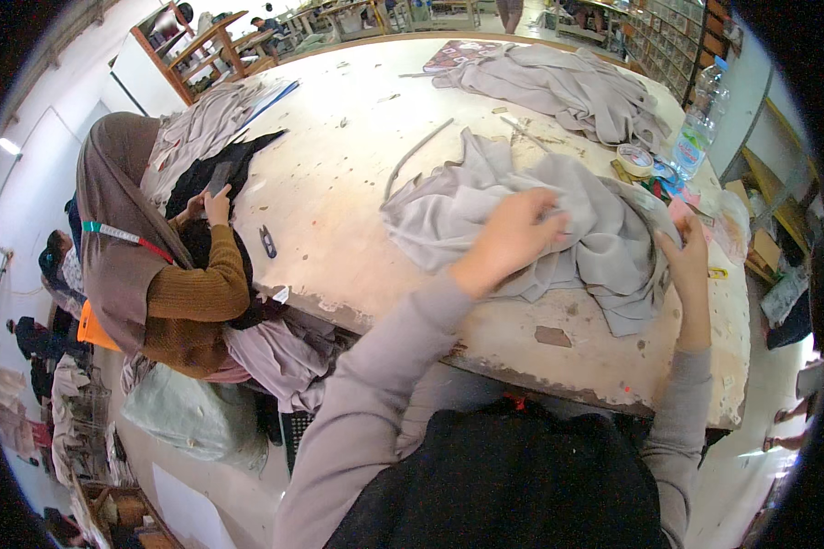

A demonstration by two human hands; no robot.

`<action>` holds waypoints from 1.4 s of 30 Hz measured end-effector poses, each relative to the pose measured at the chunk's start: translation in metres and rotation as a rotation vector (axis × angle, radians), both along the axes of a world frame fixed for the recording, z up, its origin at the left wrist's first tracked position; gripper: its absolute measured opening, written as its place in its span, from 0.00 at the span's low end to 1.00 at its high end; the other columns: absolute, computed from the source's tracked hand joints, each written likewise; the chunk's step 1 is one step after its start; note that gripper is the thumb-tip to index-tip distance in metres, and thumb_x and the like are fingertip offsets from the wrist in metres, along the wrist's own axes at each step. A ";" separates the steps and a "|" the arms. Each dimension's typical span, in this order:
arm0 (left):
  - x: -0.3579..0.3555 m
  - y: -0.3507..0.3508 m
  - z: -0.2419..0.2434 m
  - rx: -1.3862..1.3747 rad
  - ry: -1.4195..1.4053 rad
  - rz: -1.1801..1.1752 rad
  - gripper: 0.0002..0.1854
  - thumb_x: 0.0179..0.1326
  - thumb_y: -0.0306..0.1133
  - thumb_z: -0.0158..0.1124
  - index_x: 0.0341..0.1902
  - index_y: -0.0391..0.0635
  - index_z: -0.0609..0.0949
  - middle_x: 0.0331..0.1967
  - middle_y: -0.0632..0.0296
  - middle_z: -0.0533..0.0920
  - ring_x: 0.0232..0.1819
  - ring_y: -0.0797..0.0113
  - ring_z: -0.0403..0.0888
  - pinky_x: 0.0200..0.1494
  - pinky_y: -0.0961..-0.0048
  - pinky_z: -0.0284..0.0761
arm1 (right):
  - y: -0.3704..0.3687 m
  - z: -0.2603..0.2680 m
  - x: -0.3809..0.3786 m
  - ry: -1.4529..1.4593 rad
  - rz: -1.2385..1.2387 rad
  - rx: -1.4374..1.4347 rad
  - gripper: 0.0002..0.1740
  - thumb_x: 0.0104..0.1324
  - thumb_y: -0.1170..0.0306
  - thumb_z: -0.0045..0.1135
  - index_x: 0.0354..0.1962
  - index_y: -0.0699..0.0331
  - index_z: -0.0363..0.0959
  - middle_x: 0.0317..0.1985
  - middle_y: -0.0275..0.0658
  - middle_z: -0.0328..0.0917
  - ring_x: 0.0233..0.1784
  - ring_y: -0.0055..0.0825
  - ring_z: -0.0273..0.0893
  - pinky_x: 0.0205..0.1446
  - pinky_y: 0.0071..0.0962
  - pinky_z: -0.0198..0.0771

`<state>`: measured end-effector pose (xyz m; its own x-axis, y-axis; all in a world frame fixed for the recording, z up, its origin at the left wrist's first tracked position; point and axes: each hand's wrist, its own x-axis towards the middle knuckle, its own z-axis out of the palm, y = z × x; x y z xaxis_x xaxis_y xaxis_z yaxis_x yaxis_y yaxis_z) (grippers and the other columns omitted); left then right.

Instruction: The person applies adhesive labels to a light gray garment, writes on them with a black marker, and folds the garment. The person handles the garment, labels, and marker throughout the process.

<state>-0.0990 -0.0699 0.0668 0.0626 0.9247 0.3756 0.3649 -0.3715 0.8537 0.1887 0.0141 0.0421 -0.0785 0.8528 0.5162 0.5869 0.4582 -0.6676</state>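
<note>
A crumpled light grey cloth [467, 213], perhaps a garment, lies in loose folds on the worn table before me. Blurred by motion, my left hand [518, 233] is over the middle of it, its fingers apart and nothing visible in them. My right hand [690, 250] is at the cloth's right edge, which sits between thumb and fingers. Just behind those fingers is a pink piece [681, 208], partly hidden. A narrow grey strip [415, 154] extends from the cloth's left side across the tabletop.
At right stand a plastic bottle [699, 127] and a tape roll [634, 160], with a yellow cutter [717, 273] nearer. More grey cloth [556, 89] lies farther back. Thread snips [268, 241] rest at left, near a seated person [192, 291] holding a phone [218, 177]. The table's front edge [508, 377] is chipped.
</note>
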 end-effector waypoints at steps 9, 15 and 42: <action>0.023 0.012 -0.026 0.188 -0.077 0.055 0.22 0.57 0.45 0.61 0.36 0.33 0.77 0.25 0.51 0.79 0.25 0.61 0.75 0.32 0.68 0.69 | -0.081 0.016 -0.110 -0.233 0.294 0.238 0.37 0.53 0.75 0.57 0.61 0.68 0.54 0.46 0.53 0.70 0.48 0.45 0.71 0.53 0.39 0.65; -0.030 0.046 -0.010 0.149 -0.186 0.425 0.18 0.57 0.42 0.62 0.34 0.34 0.78 0.26 0.51 0.80 0.28 0.63 0.75 0.35 0.63 0.70 | -0.067 -0.007 -0.106 -0.224 0.385 0.056 0.41 0.59 0.66 0.54 0.66 0.68 0.47 0.68 0.54 0.47 0.68 0.43 0.55 0.70 0.37 0.48; 0.017 0.060 -0.036 -0.265 -0.163 -0.300 0.14 0.60 0.41 0.61 0.37 0.41 0.78 0.23 0.72 0.75 0.26 0.84 0.67 0.29 0.82 0.64 | -0.022 0.035 -0.018 -0.255 0.191 0.360 0.16 0.48 0.63 0.65 0.34 0.58 0.76 0.40 0.40 0.75 0.46 0.40 0.70 0.51 0.39 0.62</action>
<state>-0.0818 -0.0096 0.0310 0.3032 0.9403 0.1546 0.1270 -0.2007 0.9714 0.1704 -0.0082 0.0767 -0.3788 0.5813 0.7201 0.5945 0.7492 -0.2920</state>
